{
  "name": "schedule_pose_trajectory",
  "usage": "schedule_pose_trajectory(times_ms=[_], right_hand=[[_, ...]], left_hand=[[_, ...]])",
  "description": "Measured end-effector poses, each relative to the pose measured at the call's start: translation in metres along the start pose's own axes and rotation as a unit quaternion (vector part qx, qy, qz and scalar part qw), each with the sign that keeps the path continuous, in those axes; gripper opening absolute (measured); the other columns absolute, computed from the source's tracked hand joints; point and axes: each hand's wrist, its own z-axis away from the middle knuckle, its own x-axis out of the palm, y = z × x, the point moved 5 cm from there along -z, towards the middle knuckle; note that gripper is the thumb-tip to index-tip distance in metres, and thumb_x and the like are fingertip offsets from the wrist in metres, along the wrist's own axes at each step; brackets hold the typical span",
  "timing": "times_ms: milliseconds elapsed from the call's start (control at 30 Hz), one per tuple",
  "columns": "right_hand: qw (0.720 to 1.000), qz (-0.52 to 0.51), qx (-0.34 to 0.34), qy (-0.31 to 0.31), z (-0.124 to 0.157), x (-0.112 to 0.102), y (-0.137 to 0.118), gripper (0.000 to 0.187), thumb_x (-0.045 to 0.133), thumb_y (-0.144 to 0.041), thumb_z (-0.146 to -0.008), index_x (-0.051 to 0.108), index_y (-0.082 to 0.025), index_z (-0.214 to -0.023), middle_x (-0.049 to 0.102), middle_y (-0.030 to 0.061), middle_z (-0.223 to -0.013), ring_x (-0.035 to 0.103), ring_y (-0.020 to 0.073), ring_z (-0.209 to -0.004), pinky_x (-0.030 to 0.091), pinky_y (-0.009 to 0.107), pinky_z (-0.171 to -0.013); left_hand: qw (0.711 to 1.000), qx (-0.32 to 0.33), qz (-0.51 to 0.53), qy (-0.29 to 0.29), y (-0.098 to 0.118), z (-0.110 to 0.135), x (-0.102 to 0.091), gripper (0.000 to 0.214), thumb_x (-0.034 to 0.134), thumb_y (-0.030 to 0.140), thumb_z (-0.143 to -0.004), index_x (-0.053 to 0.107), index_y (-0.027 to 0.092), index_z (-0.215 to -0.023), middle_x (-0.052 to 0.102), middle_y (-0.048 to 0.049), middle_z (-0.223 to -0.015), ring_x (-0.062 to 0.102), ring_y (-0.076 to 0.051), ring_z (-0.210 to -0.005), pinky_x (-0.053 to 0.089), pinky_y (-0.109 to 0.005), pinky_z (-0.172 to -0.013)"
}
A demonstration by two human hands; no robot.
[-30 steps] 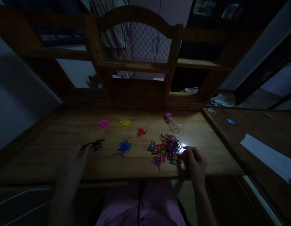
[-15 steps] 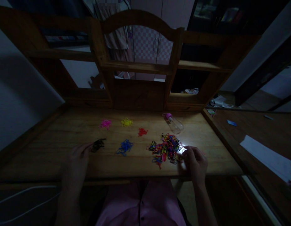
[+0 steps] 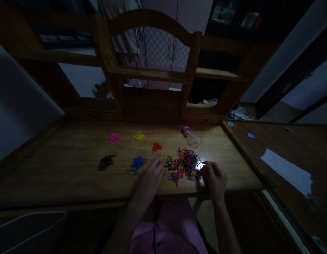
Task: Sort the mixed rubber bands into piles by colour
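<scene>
A mixed heap of coloured rubber bands lies on the wooden desk in dim light. My left hand rests at the heap's left edge, fingertips touching the bands. My right hand sits at the heap's right edge beside a bright light spot, fingers curled on the bands there. Sorted small piles lie to the left: black, blue, red, yellow and pink.
A clear small bottle with a pink cap lies behind the heap. A wooden shelf unit rises at the desk's back. A side surface at the right holds a white paper and a small blue item.
My left hand has left the black pile and moved right to the mixed heap's left edge. My right hand has stayed at the heap's right side.
</scene>
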Motion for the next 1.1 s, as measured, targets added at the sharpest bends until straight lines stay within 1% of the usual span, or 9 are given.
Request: schedule_pose_trajectory(times_ms=[133,333,500,700,800,900,1100], right_hand=[[1.0,-0.002,0.006,0.002,-0.001,0.0,0.001,0.025,0.056,-0.037,-0.089,0.067,-0.016,-0.08,0.061,-0.0011,-0.061,0.058,0.0134,-0.059,0.044,0.022,-0.059],[1.0,0.001,0.006,-0.003,-0.002,0.001,0.0,0.025,0.057,-0.037,-0.088,0.068,-0.016,-0.081,0.062,-0.0013,-0.061,0.058,0.0131,-0.06,0.045,0.023,-0.06],[1.0,0.001,0.013,-0.002,-0.002,0.0,0.004,0.026,0.057,-0.039,-0.089,0.068,-0.017,-0.081,0.062,-0.0011,-0.062,0.058,0.0135,-0.059,0.044,0.023,-0.059],[1.0,-0.015,0.022,-0.006,-0.002,0.001,0.008,0.027,0.057,-0.04,-0.089,0.067,-0.016,-0.083,0.061,-0.0007,-0.062,0.057,0.0143,-0.059,0.045,0.023,-0.058],[0.999,-0.02,0.026,-0.004,-0.001,0.001,0.01,0.027,0.057,-0.04,-0.089,0.067,-0.016,-0.083,0.061,-0.0009,-0.062,0.058,0.0141,-0.06,0.045,0.023,-0.059],[1.0,-0.015,0.023,-0.004,-0.001,0.001,0.01,0.026,0.057,-0.039,-0.089,0.068,-0.016,-0.084,0.062,-0.001,-0.062,0.058,0.0141,-0.061,0.045,0.023,-0.06],[1.0,-0.014,0.02,-0.004,-0.002,0.002,0.006,0.027,0.057,-0.04,-0.089,0.068,-0.016,-0.082,0.062,-0.0006,-0.062,0.059,0.0146,-0.06,0.046,0.024,-0.059]], left_hand=[[1.0,0.014,-0.022,-0.002,-0.004,-0.002,0.006,0.018,0.053,0.012,-0.089,0.064,0.024,-0.098,0.058,-0.0032,-0.103,0.057,-0.018,-0.098,0.048,-0.031,-0.09],[0.997,0.034,-0.073,0.003,-0.011,-0.007,0.01,0.018,0.058,0.012,-0.087,0.063,0.023,-0.1,0.055,-0.0031,-0.101,0.055,-0.018,-0.096,0.048,-0.031,-0.086],[0.995,0.049,-0.09,0.01,-0.016,-0.012,0.011,0.016,0.061,0.013,-0.086,0.064,0.022,-0.099,0.053,-0.0037,-0.103,0.054,-0.019,-0.097,0.048,-0.033,-0.086],[0.992,0.06,-0.107,0.005,-0.012,-0.016,0.009,0.019,0.062,0.013,-0.085,0.063,0.022,-0.102,0.053,-0.0038,-0.105,0.053,-0.02,-0.099,0.048,-0.033,-0.088],[0.989,0.076,-0.124,-0.003,-0.008,-0.016,0.007,0.019,0.062,0.013,-0.085,0.062,0.023,-0.102,0.054,-0.0037,-0.103,0.053,-0.02,-0.098,0.048,-0.034,-0.087],[0.986,0.083,-0.141,-0.013,-0.006,-0.015,0.008,0.013,0.061,0.015,-0.086,0.062,0.022,-0.098,0.053,-0.0039,-0.101,0.053,-0.02,-0.096,0.047,-0.034,-0.085],[0.977,0.077,-0.192,-0.046,-0.012,-0.021,0.019,0.01,0.058,0.02,-0.089,0.06,0.021,-0.098,0.052,-0.0047,-0.1,0.051,-0.021,-0.097,0.045,-0.033,-0.084]])
